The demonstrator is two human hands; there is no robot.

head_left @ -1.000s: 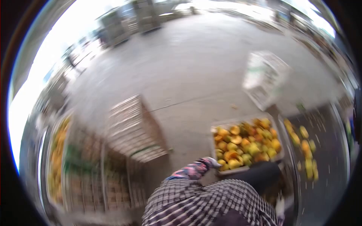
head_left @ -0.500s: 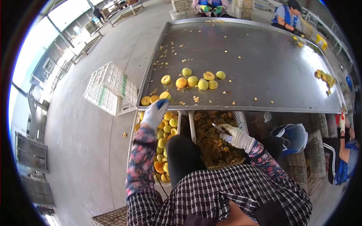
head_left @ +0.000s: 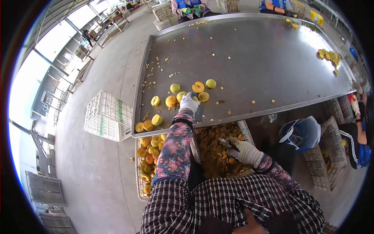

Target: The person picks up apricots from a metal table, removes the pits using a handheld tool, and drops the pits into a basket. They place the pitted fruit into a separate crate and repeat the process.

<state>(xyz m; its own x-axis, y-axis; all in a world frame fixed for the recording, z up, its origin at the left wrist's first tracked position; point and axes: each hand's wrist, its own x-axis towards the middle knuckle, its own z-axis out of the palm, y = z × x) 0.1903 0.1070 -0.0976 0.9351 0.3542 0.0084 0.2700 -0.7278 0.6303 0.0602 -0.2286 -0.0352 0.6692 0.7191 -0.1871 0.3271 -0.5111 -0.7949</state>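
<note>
My left hand [head_left: 190,103], in a white glove, reaches over the metal table, its fingers around a yellow-green fruit that they partly cover. Close beside it lie whole fruits, one a yellow-green fruit [head_left: 203,97], and a cut half [head_left: 198,87] showing its hollow. Nearer the table's left corner are several cut halves [head_left: 148,125]. My right hand [head_left: 247,153], in a striped glove, is closed around a small metal tool [head_left: 224,142] above a crate of brownish fruit scraps [head_left: 214,156]. The tool's exact shape cannot be made out.
The metal table [head_left: 241,50] bears scattered pits. Below its near edge stands a crate of fruit halves [head_left: 145,163]. White crates [head_left: 102,117] stand left, a blue bucket [head_left: 307,134] right. Co-workers sit at the far edge [head_left: 191,7] and right side [head_left: 356,128].
My left hand has moved from the table's near left edge right and forward onto the group of fruits. My right hand stays over the scraps with the tool. The view has turned somewhat.
</note>
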